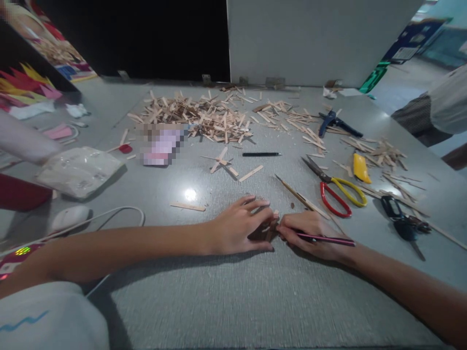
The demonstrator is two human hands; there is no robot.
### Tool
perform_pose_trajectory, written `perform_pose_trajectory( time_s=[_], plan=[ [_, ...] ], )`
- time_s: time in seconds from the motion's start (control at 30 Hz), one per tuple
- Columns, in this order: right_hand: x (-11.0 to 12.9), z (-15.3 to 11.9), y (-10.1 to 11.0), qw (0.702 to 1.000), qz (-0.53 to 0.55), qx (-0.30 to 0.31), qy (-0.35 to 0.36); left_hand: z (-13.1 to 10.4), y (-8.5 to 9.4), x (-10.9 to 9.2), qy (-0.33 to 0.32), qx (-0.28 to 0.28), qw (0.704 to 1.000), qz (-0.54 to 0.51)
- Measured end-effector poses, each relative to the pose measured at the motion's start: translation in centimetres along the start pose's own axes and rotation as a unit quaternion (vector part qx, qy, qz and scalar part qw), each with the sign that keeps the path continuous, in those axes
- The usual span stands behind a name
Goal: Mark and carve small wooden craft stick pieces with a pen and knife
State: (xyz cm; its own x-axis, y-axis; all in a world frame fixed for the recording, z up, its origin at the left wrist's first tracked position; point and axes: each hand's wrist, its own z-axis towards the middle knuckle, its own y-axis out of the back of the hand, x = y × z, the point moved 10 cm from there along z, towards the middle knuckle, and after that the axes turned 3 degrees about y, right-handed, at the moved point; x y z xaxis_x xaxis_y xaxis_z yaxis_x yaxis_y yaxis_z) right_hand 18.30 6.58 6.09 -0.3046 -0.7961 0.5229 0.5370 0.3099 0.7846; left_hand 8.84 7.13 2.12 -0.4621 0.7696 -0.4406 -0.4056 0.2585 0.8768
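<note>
As a striped pencil [333, 240] is pinched near its tip between the thumb and fingers of the right hand [310, 226], its shaft is laid back toward the wrist. Just beside it, the left hand [233, 228] is set down on the grey table [219, 301], fingers half curled, thumb stretched low. And between the two hands, a small wooden piece [276, 213] is mostly covered, only its pale end clearly shown; whether it is gripped by the left hand or merely pressed down cannot be told. Farther ahead, crossed sticks [222, 159] are seen, with a single stick [251, 173] laid to their right and a black pencil [260, 154] set beyond it. Behind, a big heap of sticks [215, 114] is spread. Over on the right, scissors [334, 208] with one red and one yellow handle are placed, keys [418, 226] nearby.
</note>
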Motion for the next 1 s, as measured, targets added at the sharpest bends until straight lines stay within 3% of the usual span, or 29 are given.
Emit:
perform_pose_trajectory(
  time_s=[1.0],
  plan=[
    [-0.26,-0.20,-0.37,1.000,0.009,0.007,-0.004,-0.28,0.13,-0.16,-0.013,-0.002,1.000,0.009]
  ],
)
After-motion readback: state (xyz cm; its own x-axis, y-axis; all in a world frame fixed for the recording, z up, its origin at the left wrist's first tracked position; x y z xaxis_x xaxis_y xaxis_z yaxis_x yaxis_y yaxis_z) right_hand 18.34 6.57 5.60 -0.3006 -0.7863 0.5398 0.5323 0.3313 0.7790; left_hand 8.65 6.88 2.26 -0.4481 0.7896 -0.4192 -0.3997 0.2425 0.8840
